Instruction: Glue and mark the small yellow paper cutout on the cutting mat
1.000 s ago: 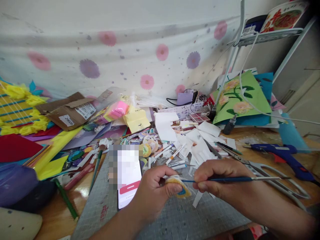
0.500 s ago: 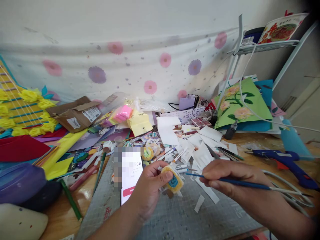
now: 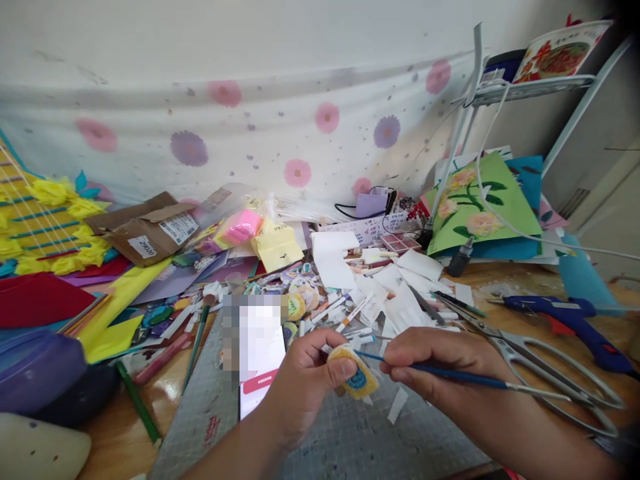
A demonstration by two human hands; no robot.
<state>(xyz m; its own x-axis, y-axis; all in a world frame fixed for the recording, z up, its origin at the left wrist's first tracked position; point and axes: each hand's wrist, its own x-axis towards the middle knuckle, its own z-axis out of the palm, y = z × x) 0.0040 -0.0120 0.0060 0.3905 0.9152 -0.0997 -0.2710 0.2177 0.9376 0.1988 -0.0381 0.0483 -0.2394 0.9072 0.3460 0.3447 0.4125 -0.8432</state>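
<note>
Thin blue rod (image 3: 463, 375) has moved in: tip was clear of the yellow-and-blue piece (image 3: 361, 381), now at its upper edge, contact unconfirmed. Left hand (image 3: 306, 375) pinches the piece above the cutting mat (image 3: 380, 447); right hand (image 3: 445, 350) grips the rod pencil-style. Yellow border and blue centre are in place, edge work looks unfinished, remaining amount can't tell.

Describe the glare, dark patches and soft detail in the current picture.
Head view: the phone screen is bright white, partly pixelated; head view: the top-right corner darkens to black; head view: the yellow piece in the left hand shows soft detail.
</note>
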